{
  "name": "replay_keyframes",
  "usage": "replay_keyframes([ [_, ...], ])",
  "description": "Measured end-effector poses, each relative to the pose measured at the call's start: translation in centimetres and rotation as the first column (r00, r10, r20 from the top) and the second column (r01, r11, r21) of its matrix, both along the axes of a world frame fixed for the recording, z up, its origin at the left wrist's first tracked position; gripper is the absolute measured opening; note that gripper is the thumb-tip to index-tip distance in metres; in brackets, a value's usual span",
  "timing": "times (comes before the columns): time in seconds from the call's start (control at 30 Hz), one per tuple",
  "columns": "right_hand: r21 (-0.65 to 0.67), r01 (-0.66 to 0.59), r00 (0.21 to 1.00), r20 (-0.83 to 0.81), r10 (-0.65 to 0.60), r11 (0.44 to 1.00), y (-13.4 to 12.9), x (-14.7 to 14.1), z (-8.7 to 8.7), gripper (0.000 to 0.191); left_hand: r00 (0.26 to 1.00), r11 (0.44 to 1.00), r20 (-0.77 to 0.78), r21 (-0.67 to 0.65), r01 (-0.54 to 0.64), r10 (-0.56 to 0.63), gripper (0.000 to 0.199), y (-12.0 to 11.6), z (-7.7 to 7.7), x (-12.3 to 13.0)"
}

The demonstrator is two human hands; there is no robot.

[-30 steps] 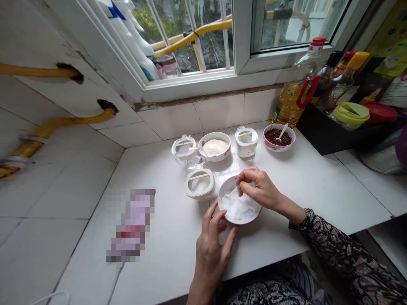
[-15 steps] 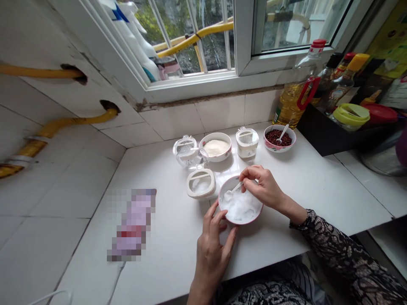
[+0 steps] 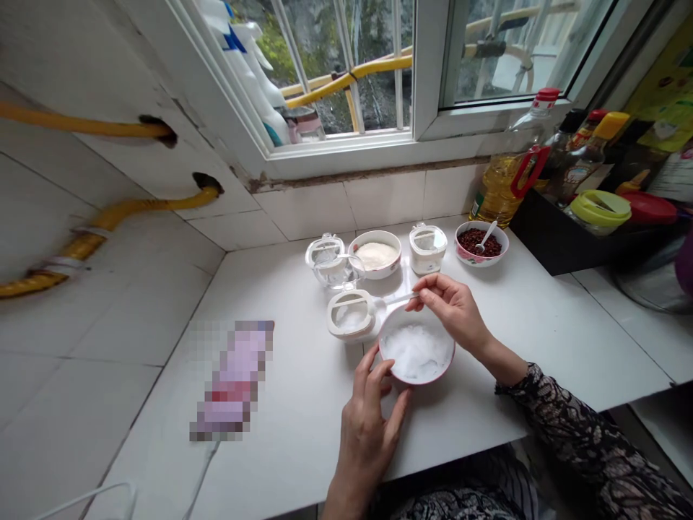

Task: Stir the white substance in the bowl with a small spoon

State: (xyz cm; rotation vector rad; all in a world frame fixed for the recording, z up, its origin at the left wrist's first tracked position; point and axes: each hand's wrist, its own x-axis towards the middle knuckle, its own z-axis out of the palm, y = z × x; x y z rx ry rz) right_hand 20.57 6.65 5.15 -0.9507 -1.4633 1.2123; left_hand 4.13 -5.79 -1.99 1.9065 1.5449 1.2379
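Note:
A bowl (image 3: 416, 347) of white grains stands near the counter's front edge. My left hand (image 3: 373, 412) steadies it, fingertips on its left rim and thumb near its lower side. My right hand (image 3: 447, 303) pinches the handle of a white spoon (image 3: 399, 298), whose bowl end is just above the bowl's far left rim, beside an open clear jar (image 3: 351, 315) with white contents. Behind are another clear jar (image 3: 326, 260) with its lid tipped open, a bowl of pale grains (image 3: 376, 256) and a third jar (image 3: 427, 249).
A bowl of dark red grains (image 3: 481, 244) with a spoon stands back right, near an oil bottle (image 3: 501, 180) and a black box (image 3: 552, 235) of bottles. A blurred flat object (image 3: 235, 379) with a cable lies left. The window wall bounds the back.
My right hand has raised the spoon out of the white grains and swung its tip toward the near jar. My left hand stays at the bowl. The whole view has shifted slightly.

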Motion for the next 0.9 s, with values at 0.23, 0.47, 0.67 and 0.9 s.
replay_keyframes([
  [0.23, 0.631, -0.24, 0.888, 0.449, -0.095, 0.738, -0.8, -1.8, -0.4, 0.02, 1.0, 1.0, 0.02, -0.003, 0.004, -0.004, 0.032, -0.1, -0.3, -0.1],
  [0.47, 0.639, -0.064, 0.924, 0.328, -0.197, 0.766, -0.6, 0.0, 0.9, 0.018, 1.0, 1.0, -0.014, 0.003, 0.019, -0.019, 0.033, 0.1, 0.0, -0.2],
  [0.67, 0.495, -0.053, 0.836, 0.496, -0.233, 0.867, 0.5, 2.1, 0.3, 0.017, 0.999, 1.0, -0.034, 0.006, 0.021, -0.02, 0.033, 0.2, 0.2, -0.4],
  [0.9, 0.498, -0.188, 0.821, 0.553, -0.143, 0.847, 0.2, 1.5, -1.1, 0.014, 0.999, 1.0, -0.037, 0.01, 0.028, -0.027, 0.034, 0.2, 0.2, -0.5],
])
